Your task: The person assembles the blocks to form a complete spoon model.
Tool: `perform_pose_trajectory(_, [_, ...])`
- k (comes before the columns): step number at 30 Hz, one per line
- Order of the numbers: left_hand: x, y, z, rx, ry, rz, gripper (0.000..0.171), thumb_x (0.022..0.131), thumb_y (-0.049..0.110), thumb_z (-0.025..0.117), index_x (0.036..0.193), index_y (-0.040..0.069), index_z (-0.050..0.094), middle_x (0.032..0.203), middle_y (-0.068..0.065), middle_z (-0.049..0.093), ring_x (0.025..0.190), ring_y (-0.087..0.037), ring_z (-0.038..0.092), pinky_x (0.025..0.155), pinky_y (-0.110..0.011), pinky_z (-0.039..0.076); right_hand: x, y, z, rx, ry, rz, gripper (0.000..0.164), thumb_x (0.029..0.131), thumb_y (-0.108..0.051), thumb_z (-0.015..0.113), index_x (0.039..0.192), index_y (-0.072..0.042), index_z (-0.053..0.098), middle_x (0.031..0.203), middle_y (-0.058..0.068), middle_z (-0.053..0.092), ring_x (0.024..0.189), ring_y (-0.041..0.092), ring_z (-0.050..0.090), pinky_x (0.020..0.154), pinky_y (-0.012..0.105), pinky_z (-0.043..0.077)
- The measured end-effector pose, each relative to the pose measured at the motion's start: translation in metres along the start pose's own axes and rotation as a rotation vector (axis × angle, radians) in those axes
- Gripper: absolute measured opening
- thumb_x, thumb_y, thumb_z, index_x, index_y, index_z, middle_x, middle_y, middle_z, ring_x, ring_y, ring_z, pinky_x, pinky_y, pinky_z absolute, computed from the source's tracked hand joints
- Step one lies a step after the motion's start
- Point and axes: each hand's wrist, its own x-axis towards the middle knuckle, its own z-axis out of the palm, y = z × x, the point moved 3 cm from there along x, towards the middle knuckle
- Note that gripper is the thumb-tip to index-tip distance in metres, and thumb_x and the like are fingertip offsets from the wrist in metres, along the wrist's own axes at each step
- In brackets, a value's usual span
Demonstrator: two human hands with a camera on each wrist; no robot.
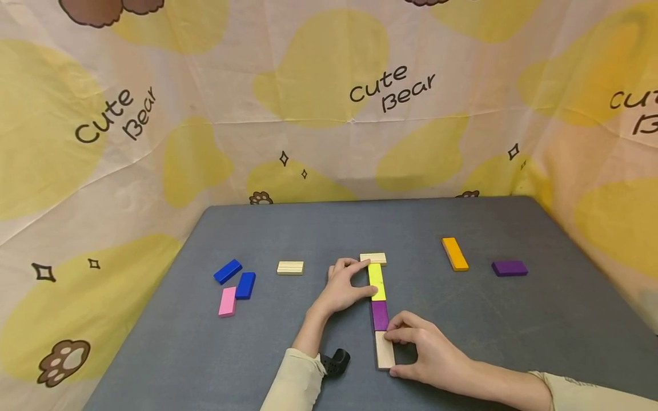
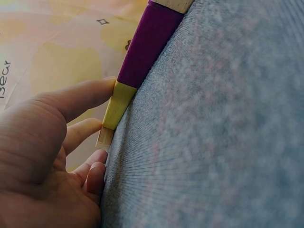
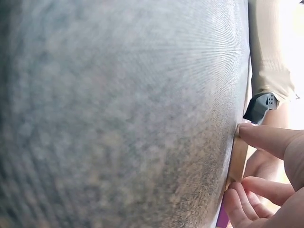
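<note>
A row of flat wooden blocks runs toward the viewer in the head view. Crosswise at its far end lies a plain wood block. A yellow block, a purple block and a nearer plain block follow end to end. My left hand touches the yellow block from the left, thumb by its near end and index finger by its far end; the other fingers are loosely bent. From the right, my right hand holds the nearer plain block between thumb and bent fingers near its two ends.
On the grey table, two blue blocks and a pink block lie left, with a plain block nearer the middle. An orange block and another purple block lie right. Printed cloth surrounds the table.
</note>
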Motion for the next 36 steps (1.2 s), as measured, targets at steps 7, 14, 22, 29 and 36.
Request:
perform_pose_trajectory(7, [-0.0005, -0.0008, 0.0011, -0.009, 0.001, 0.006, 0.066, 0.085, 0.037, 0.077, 0.144, 0.023, 0.053, 0.134, -0.006, 0.041, 0.118, -0.027, 0.033, 0.094, -0.049, 0.035, -0.0010, 0.0016, 0.0007, 0.028, 0.017, 0.016, 0.045, 0.071, -0.031, 0.090, 0.109, -0.014, 0.073, 0.106, -0.011, 0.050, 0.087, 0.006, 0.053, 0.074, 0.025, 0.049])
perform_pose_trajectory(14, [-0.0004, 0.0001, 0.0015, -0.026, 0.003, 0.008, 0.065, 0.084, 0.038, 0.077, 0.144, 0.024, 0.054, 0.133, -0.005, 0.042, 0.118, -0.026, 0.032, 0.094, -0.050, 0.035, -0.0023, 0.0030, 0.0013, 0.031, 0.034, 0.004, 0.043, 0.071, -0.029, 0.090, 0.108, -0.017, 0.072, 0.106, -0.011, 0.050, 0.087, 0.007, 0.052, 0.074, 0.024, 0.048])
perform_pose_trajectory(22, [-0.0002, 0.0009, 0.0014, -0.020, -0.005, -0.002, 0.066, 0.084, 0.039, 0.077, 0.144, 0.025, 0.053, 0.134, -0.005, 0.041, 0.119, -0.026, 0.032, 0.094, -0.049, 0.035, -0.0019, 0.0022, -0.0001, 0.039, 0.023, 0.019, 0.043, 0.072, -0.033, 0.089, 0.108, -0.018, 0.071, 0.106, -0.011, 0.049, 0.087, 0.007, 0.051, 0.073, 0.024, 0.047])
perform_pose_trajectory(29, [-0.0010, -0.0010, 0.0009, -0.020, -0.002, 0.000, 0.066, 0.084, 0.038, 0.077, 0.144, 0.024, 0.053, 0.133, -0.005, 0.041, 0.117, -0.026, 0.032, 0.093, -0.050, 0.035, -0.0021, 0.0020, 0.0005, 0.054, 0.026, 0.018, 0.043, 0.073, -0.033, 0.089, 0.108, -0.017, 0.071, 0.106, -0.010, 0.049, 0.087, 0.007, 0.052, 0.073, 0.025, 0.048])
perform_pose_trajectory(36, [-0.0007, 0.0003, -0.0001, -0.031, 0.008, 0.014, 0.066, 0.084, 0.038, 0.077, 0.144, 0.022, 0.054, 0.132, -0.006, 0.042, 0.117, -0.027, 0.033, 0.093, -0.051, 0.035, -0.0013, 0.0028, -0.0001, 0.066, 0.027, 0.028, 0.043, 0.072, -0.033, 0.089, 0.108, -0.017, 0.071, 0.105, -0.010, 0.050, 0.087, 0.007, 0.053, 0.073, 0.025, 0.049])
